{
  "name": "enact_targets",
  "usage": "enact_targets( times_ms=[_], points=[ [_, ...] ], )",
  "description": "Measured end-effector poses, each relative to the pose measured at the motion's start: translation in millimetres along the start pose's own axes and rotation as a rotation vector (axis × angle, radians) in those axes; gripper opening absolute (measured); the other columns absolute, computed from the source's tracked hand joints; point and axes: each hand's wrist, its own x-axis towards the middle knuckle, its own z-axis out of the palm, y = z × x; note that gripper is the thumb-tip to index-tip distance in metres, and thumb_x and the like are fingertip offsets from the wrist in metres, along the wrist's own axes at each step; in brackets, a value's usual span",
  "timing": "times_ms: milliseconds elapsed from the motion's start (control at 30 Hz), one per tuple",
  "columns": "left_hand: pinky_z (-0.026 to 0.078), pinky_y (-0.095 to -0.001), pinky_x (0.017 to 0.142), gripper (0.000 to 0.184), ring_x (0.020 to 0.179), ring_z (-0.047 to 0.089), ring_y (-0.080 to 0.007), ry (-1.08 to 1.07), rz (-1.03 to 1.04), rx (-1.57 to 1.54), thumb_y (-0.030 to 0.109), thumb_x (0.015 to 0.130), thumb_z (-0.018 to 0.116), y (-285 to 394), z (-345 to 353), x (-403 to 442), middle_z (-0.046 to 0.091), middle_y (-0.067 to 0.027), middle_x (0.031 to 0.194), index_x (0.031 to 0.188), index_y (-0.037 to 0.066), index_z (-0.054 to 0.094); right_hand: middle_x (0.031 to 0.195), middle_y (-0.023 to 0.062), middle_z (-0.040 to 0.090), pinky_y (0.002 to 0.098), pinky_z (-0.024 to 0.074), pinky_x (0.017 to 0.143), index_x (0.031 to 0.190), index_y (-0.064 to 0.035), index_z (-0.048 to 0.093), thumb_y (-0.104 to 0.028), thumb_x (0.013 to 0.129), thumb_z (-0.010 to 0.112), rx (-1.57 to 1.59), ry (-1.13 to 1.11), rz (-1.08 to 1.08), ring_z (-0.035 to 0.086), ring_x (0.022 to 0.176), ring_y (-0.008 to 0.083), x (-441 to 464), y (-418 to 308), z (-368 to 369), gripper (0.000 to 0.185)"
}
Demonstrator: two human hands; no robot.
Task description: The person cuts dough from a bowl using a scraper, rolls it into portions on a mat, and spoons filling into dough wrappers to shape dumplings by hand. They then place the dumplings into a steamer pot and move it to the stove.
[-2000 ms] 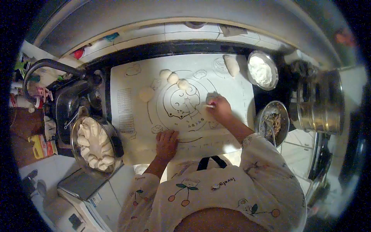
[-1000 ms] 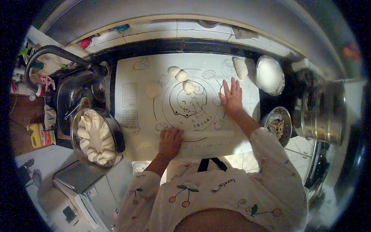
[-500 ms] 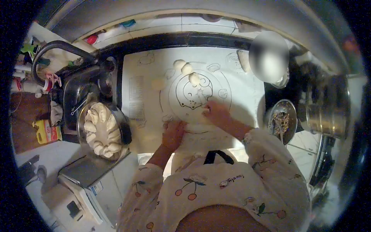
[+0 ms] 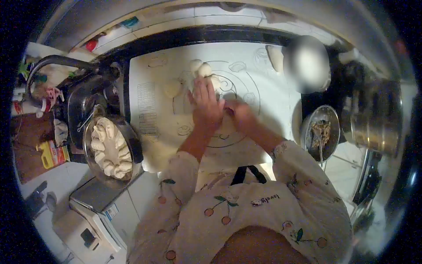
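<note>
My left hand (image 4: 205,104) lies with its fingers stretched out on the white printed mat (image 4: 277,108), touching or partly covering a dough ball (image 4: 215,82). Two more dough balls (image 4: 195,65) (image 4: 205,69) sit just above its fingertips. Beside it, my right hand (image 4: 239,115) is closed over the middle of the mat; whatever its fingers hold is hidden. A pale flat round of dough (image 4: 172,89) rests left of my left hand. At the mat's back right is a longer dough piece (image 4: 276,58).
A pan (image 4: 137,149) of shaped dough pieces (image 4: 110,149) stands at the left, by the sink (image 4: 79,103) and black faucet (image 4: 57,59). On the right are a blurred bowl with white contents (image 4: 306,64), a metal bowl of filling (image 4: 323,132) with a utensil, and a large metal pot (image 4: 376,116).
My left hand has moved from the mat's front edge up to the dough balls. My right hand, spread at the mat's right one second ago, is now closed near the middle.
</note>
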Motion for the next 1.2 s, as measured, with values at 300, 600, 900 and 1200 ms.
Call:
enact_targets(
  times_ms=[300, 600, 900, 1200],
  points=[
    [0.015, -0.059, 0.104, 0.07, 0.132, 0.021, -0.0398, -0.076, 0.08, -0.037, 0.032, 0.079, 0.058, -6, 3, -39, 0.021, -0.0215, 0.143, 0.134, 0.0, 0.03, 0.083, 0.0163, 0.061, 0.041, 0.0464, 0.07, 0.094, -0.0083, 0.063, -0.017, 0.079, 0.06, -0.042, -0.095, 0.052, 0.059, 0.081, 0.0321, -1, 7, 4, 0.018],
    [0.01, -0.0582, 0.106, 0.078, 0.135, 0.01, -0.0421, -0.369, 0.028, 0.015, 0.035, 0.076, 0.061, 10, -25, -142, 0.016, -0.0229, 0.145, 0.137, 0.001, 0.026, 0.079, 0.0165, 0.061, 0.04, 0.0471, 0.069, 0.086, -0.0053, 0.06, -0.018, 0.077, 0.064, -0.098, -0.183, 0.098, 0.059, 0.072, 0.0329, -4, 28, 28, 0.016],
    [0.016, -0.0579, 0.105, 0.068, 0.134, 0.017, -0.0384, -0.043, -0.038, 0.029, 0.037, 0.083, 0.05, 8, 9, 7, 0.018, -0.0223, 0.144, 0.136, 0.0, 0.029, 0.079, 0.0188, 0.059, 0.043, 0.0469, 0.067, 0.089, -0.0053, 0.059, -0.02, 0.077, 0.063, -0.083, 0.074, 0.179, 0.057, 0.073, 0.0364, -21, 4, 10, 0.019],
    [0.009, -0.062, 0.103, 0.075, 0.132, 0.011, -0.0489, -0.281, -0.043, -0.049, 0.037, 0.079, 0.052, 9, -12, -158, 0.013, -0.0284, 0.143, 0.137, -0.003, 0.024, 0.084, 0.0189, 0.059, 0.045, 0.0465, 0.072, 0.092, -0.0051, 0.06, -0.021, 0.079, 0.062, -0.094, 0.053, 0.13, 0.057, 0.079, 0.037, -36, 23, 18, 0.021]
  ],
)
